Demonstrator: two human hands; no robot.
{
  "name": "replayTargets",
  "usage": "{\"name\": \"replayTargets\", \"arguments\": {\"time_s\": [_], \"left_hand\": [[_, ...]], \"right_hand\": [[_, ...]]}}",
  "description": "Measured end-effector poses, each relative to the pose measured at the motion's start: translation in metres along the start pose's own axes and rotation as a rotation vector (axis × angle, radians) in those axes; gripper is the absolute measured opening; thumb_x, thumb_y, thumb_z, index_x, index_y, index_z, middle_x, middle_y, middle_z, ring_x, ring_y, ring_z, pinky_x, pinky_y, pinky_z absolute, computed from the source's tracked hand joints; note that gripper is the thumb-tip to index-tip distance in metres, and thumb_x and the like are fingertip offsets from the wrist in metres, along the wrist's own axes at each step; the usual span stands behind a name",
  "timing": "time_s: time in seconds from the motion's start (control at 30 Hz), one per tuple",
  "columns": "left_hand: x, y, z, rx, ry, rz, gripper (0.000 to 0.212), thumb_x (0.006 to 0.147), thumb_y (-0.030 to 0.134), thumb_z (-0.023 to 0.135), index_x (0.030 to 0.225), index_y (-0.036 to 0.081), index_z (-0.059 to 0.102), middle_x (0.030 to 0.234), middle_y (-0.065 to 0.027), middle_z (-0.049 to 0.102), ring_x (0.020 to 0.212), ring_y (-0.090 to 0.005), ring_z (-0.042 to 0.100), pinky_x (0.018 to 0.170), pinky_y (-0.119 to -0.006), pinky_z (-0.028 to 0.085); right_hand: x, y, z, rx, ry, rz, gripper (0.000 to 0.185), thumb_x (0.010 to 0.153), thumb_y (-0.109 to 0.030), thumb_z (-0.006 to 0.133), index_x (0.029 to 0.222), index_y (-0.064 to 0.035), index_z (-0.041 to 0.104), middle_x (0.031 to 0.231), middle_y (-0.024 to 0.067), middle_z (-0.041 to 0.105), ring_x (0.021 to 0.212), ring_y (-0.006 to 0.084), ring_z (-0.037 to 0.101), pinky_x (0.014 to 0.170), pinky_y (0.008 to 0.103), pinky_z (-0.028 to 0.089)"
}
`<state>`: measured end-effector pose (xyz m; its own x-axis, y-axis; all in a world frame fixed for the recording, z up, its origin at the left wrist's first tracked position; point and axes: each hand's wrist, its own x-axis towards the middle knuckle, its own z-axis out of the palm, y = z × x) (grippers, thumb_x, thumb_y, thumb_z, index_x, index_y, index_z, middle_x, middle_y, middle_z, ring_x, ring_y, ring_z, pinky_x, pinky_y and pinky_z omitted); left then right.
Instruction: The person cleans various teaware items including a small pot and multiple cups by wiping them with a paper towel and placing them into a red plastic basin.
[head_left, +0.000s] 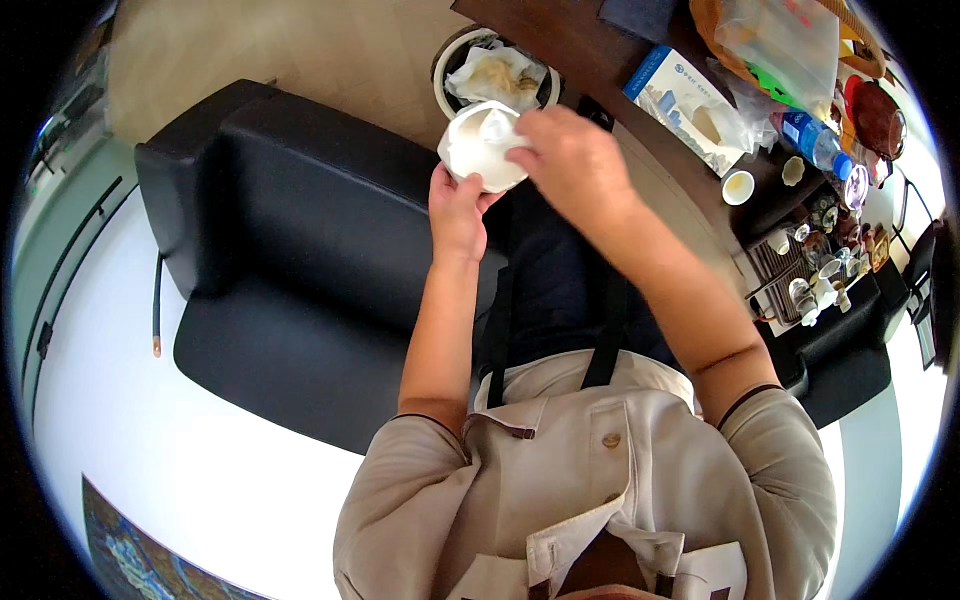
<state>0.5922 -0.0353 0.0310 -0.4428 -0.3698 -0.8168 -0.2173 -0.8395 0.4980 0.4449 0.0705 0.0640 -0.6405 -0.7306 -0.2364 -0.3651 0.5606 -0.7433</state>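
In front of me my left hand (463, 206) holds a thin-walled white bowl-like container (484, 154) from below, with its thumb against the near side. A crumpled or folded white piece (496, 124), possibly tissue, shows inside it near the far rim. My right hand (574, 161), slightly blurred, grips the right side of the container, thumb and fingers bent over the rim. Its fingertips are partly hidden. Just beyond the container stands a round waste bin (442, 64) with a pale rim. A crumpled plastic bag (487, 71) with brownish matter lies in the bin.
A black sofa (300, 202) is on my left. Along the dark wooden table (540, 34) at right are a tissue box (675, 105), a basket (724, 52), a blue-capped bottle (817, 142), a paper cup (737, 187) and a slatted tea tray (787, 289) with several small cups.
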Motion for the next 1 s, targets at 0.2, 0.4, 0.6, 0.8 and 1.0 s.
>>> {"name": "replayTargets", "arguments": {"time_s": [0.2, 0.4, 0.6, 0.8, 1.0], "left_hand": [[-0.012, -0.010, 0.004, 0.175, -0.001, 0.141, 0.042, 0.088, 0.002, 0.057, 0.128, 0.002, 0.044, 0.118, -0.0074, 0.057, 0.096, -0.0118, 0.060, 0.073, -0.021, 0.050], [-0.017, 0.008, -0.039, 0.292, 0.064, 0.152, 0.055, 0.078, -0.005, 0.061, 0.130, -0.003, 0.044, 0.120, -0.0095, 0.057, 0.108, -0.0180, 0.058, 0.096, -0.032, 0.046], [-0.010, 0.016, -0.051, 0.515, 0.151, 0.090, 0.054, 0.079, 0.000, 0.065, 0.129, -0.004, 0.045, 0.114, -0.0111, 0.059, 0.099, -0.0171, 0.060, 0.083, -0.030, 0.050], [-0.010, 0.027, -0.061, 0.463, 0.384, 0.033, 0.044, 0.085, 0.009, 0.062, 0.125, 0.000, 0.048, 0.113, -0.0109, 0.060, 0.095, -0.0183, 0.062, 0.076, -0.032, 0.053], [0.002, 0.015, -0.034, 0.363, 0.224, 0.033, 0.041, 0.086, 0.011, 0.056, 0.125, 0.000, 0.047, 0.115, -0.0112, 0.059, 0.099, -0.0195, 0.062, 0.079, -0.033, 0.053]], "right_hand": [[0.008, -0.010, 0.053, 0.108, 0.047, 0.008, 0.006, 0.073, -0.007, 0.067, 0.078, -0.0048, 0.064, 0.082, 0.0126, 0.064, 0.076, 0.0316, 0.065, 0.071, 0.0380, 0.054], [-0.003, -0.020, 0.053, -0.276, -0.664, -0.324, 0.014, 0.079, -0.012, 0.062, 0.089, -0.0069, 0.070, 0.096, 0.0088, 0.064, 0.093, 0.0255, 0.063, 0.078, 0.0345, 0.055], [0.002, -0.011, 0.044, -0.360, -0.483, -0.428, 0.010, 0.080, -0.011, 0.060, 0.086, -0.0070, 0.066, 0.095, 0.0095, 0.059, 0.096, 0.0244, 0.062, 0.075, 0.0328, 0.055], [0.004, 0.009, 0.059, -0.301, -0.249, -0.195, 0.014, 0.081, -0.010, 0.059, 0.095, -0.0061, 0.060, 0.095, 0.0097, 0.056, 0.091, 0.0282, 0.062, 0.073, 0.0372, 0.055], [-0.033, 0.032, 0.047, -0.034, -0.286, -0.063, 0.017, 0.080, -0.012, 0.063, 0.096, -0.0068, 0.061, 0.098, 0.0104, 0.060, 0.094, 0.0308, 0.062, 0.078, 0.0388, 0.053]]}}
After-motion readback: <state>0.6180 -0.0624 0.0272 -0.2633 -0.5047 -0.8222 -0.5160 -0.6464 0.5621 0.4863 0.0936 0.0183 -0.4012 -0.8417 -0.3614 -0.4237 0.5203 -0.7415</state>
